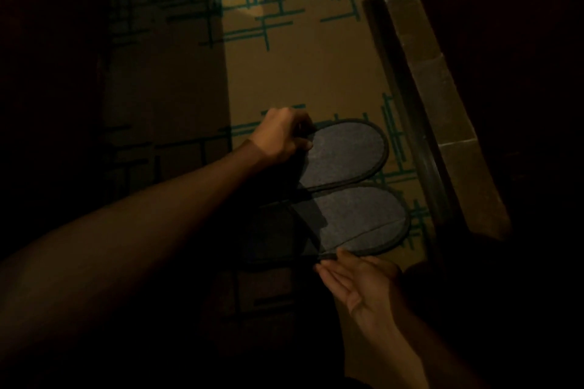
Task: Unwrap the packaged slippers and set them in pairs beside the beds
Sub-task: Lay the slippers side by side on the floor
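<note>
Two grey slippers with dark edging lie side by side on the carpet, heels pointing right. The far slipper point(344, 151) has my left hand point(281, 136) gripping its strap end, fingers curled over the edge. The near slipper point(360, 218) lies just below it, its toe part lost in shadow. My right hand point(357, 284) rests flat and open at the near slipper's lower rim, fingertips touching the edging. No wrapping is visible.
The floor is tan carpet point(300, 73) with teal line patterns. A dark wooden base or bed frame edge point(410, 98) runs diagonally along the right. The left side and lower part of the scene are in deep shadow.
</note>
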